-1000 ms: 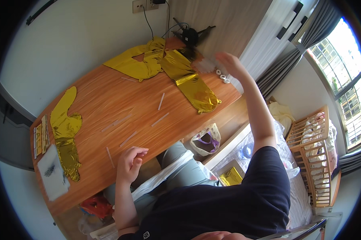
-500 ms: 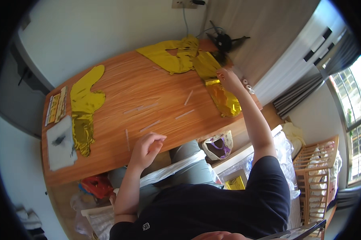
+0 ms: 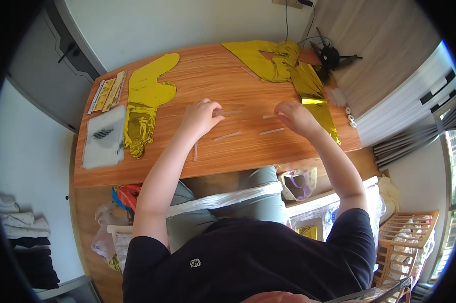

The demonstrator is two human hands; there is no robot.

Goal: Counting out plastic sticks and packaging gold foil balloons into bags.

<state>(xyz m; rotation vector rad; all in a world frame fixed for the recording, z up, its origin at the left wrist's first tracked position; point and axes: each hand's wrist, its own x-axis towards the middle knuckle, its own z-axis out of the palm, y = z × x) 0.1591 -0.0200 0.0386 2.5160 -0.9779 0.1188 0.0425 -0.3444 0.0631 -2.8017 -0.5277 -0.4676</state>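
My left hand [image 3: 202, 118] is over the middle of the table, fingers curved and thumb apart, beside a thin clear straw [image 3: 232, 111] lying on the wood. To its right, my right hand [image 3: 296, 119] is closed, with a thin clear straw [image 3: 269, 117] poking out leftward from its fingertips. More such straws lie nearer me, among them one straw [image 3: 272, 131] and another straw [image 3: 228, 136]. A flat gold foil balloon [image 3: 149, 86] rests on the left. Another uninflated gold balloon [image 3: 260, 55] lies at the far right, with a shiny gold foil piece [image 3: 308, 86] beside it.
A stack of clear plastic sleeves [image 3: 104, 139] and a yellow-patterned packet [image 3: 106, 93] sit at the table's left end. A black device [image 3: 330, 57] with cables stands at the far right corner, near small white rolls [image 3: 350, 117]. A patterned bag [image 3: 298, 184] is below the front edge.
My right hand has moved left and nearer, off the gold foil at the right, to a straw. My left hand has reached forward over the table. The view has shifted.
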